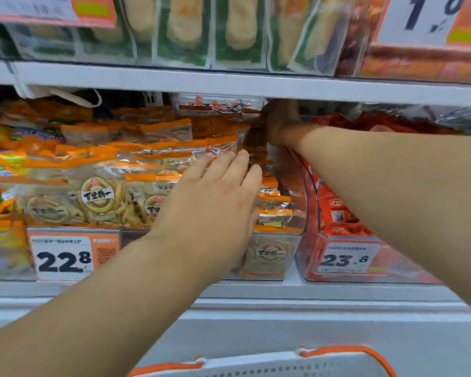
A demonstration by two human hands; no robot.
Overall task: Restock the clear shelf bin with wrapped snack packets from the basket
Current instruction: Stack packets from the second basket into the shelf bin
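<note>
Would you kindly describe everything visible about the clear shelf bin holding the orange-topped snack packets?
The clear shelf bin is transparent plastic and sits on the white shelf between the 22.8 and 23.8 price tags. It is heaped with orange-topped snack packets, some showing through its front wall. The left hand lies flat with straight fingers against the packets at its front; the right hand reaches to its back, fingers hidden. A bin of red packets stands beside it.
</note>
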